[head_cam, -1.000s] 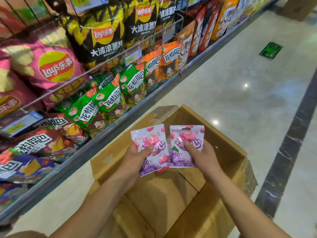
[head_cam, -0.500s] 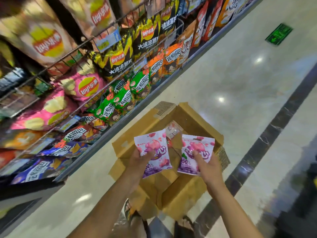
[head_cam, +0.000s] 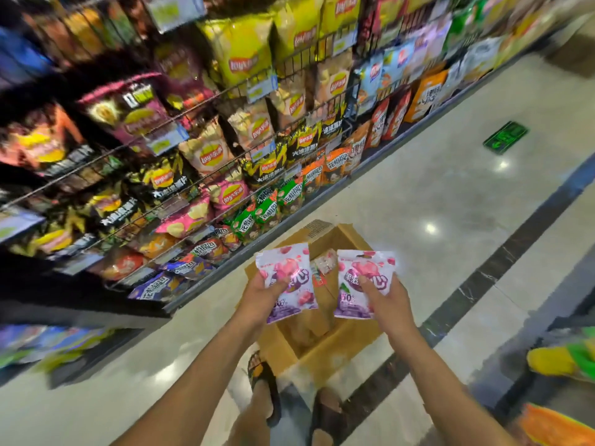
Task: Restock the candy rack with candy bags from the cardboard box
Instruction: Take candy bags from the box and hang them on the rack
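Observation:
My left hand (head_cam: pixel 260 300) grips a pink and purple candy bag (head_cam: pixel 291 275) by its lower left side. My right hand (head_cam: pixel 388 300) grips a second, matching candy bag (head_cam: pixel 360 278) by its lower right side. Both bags are held upright, side by side and a little apart, above the open cardboard box (head_cam: pixel 325 355) on the floor. A few small packets (head_cam: pixel 323 263) lie inside the box, seen between the two bags.
A wire snack rack (head_cam: pixel 225 149) full of chip bags runs along the left, its bottom shelf edge (head_cam: pixel 289 217) close to the box. My sandalled feet (head_cam: pixel 267 387) stand just behind the box. Shiny floor (head_cam: pixel 450 194) stretches right, with a green floor sticker (head_cam: pixel 505 141).
The view has risen and pulled back from the box, showing more of the rack and my feet. The two bags have moved slightly apart while both hands keep their grip.

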The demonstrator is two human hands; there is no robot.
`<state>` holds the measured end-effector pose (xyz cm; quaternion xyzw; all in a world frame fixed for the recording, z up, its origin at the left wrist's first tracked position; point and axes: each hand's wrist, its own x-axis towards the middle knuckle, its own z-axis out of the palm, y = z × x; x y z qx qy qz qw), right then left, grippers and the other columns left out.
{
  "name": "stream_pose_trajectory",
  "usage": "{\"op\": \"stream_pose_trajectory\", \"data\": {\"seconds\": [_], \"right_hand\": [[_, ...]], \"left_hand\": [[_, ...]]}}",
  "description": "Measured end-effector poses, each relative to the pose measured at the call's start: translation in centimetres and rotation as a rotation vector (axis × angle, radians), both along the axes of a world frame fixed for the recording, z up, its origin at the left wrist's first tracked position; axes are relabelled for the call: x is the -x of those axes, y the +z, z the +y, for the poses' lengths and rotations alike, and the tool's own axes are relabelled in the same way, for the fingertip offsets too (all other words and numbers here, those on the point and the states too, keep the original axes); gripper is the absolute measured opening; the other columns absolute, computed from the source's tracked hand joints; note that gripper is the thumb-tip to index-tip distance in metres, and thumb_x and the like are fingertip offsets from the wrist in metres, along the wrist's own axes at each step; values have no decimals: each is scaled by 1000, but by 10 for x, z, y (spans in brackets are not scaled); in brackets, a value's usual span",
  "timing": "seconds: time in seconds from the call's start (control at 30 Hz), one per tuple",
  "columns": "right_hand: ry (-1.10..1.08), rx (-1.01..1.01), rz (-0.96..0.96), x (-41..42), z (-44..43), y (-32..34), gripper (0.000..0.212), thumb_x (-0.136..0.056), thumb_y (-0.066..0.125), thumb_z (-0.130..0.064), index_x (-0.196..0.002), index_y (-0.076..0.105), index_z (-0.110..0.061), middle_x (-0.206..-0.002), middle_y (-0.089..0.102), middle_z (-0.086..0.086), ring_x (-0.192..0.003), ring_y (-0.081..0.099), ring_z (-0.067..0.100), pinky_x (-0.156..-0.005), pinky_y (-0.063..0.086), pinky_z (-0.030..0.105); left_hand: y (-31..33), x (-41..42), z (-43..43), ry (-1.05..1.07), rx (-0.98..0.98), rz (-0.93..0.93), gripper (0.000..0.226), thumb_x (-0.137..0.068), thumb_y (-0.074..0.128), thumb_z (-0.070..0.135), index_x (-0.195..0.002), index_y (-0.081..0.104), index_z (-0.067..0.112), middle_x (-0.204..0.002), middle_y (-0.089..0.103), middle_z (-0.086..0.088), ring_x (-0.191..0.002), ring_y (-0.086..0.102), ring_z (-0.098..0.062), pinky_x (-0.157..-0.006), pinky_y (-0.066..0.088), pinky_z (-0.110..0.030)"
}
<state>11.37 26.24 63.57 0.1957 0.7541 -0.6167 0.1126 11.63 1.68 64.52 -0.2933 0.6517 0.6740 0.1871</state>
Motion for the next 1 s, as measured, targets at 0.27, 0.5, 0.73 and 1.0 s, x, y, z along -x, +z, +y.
{"op": "stream_pose_trajectory", "data": {"seconds": [0.27, 0.5, 0.73, 1.0], "right_hand": [[208, -5, 129, -14, -42, 92, 17, -97, 69, -25, -113, 66, -21, -98, 74, -7, -77, 72, -3, -57, 50, 7], [421, 13, 238, -33, -131, 137, 30, -94, 70, -41, -119, 68, -25, -106, 76, -7, -101, 72, 16, -77, 58, 31], [655, 87, 363, -97, -251, 174, 26, -95, 69, -36, -120, 66, -30, -111, 71, -20, -104, 64, -2, -81, 49, 20], [854, 177, 446, -212, -394, 216, 22, -97, 68, -30, -119, 65, -32, -110, 69, -25, -94, 61, -21, -72, 44, -1]], "left_hand": [[95, -64, -31, 176, 20, 154, 30, -100, 71, 24, -129, 62, 23, -120, 78, 2, -106, 76, -20, -101, 58, -48], [146, -134, -93, 359, 42, 285, 63, -90, 77, 47, -139, 47, 23, -141, 51, 16, -132, 51, -9, -112, 40, -32], [161, -230, -190, 555, 93, 332, 66, -70, 82, 60, -127, 63, 31, -123, 76, 7, -115, 72, -19, -105, 54, -51], [190, -367, -314, 696, 131, 385, 36, -96, 75, 31, -129, 61, 28, -115, 79, 3, -105, 77, -21, -98, 59, -50]]}}
